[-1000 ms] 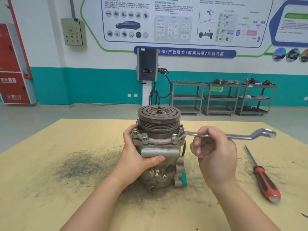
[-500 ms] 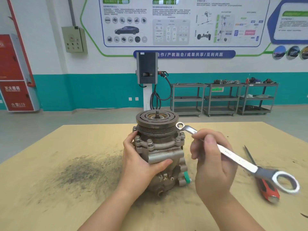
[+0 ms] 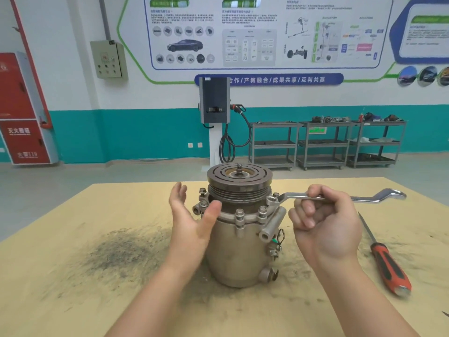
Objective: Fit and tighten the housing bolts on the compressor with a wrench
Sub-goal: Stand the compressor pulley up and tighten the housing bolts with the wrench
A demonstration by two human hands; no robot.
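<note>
The metal compressor (image 3: 237, 249) stands upright on the table, its grooved pulley (image 3: 239, 177) on top. Several bolts ring the housing flange; one front bolt (image 3: 239, 215) stands proud. My right hand (image 3: 325, 227) grips the shank of a silver ring wrench (image 3: 364, 198). The wrench lies level, and its ring end sits on a bolt at the flange's right side (image 3: 273, 200). My left hand (image 3: 192, 220) is off the compressor, fingers straight and spread, just left of the housing; I cannot tell whether the thumb touches it.
A red-and-black handled screwdriver (image 3: 388, 266) lies on the table to the right. The yellow tabletop (image 3: 73, 288) bears a dark smear of grit at left. Grey shelf carts (image 3: 325, 144) and a charging post (image 3: 215, 122) stand far behind.
My left hand has let go of the housing and opened. The compressor has turned. The wrench, lifted and tilted half a second ago, is level again with its ring on a right-side bolt.
</note>
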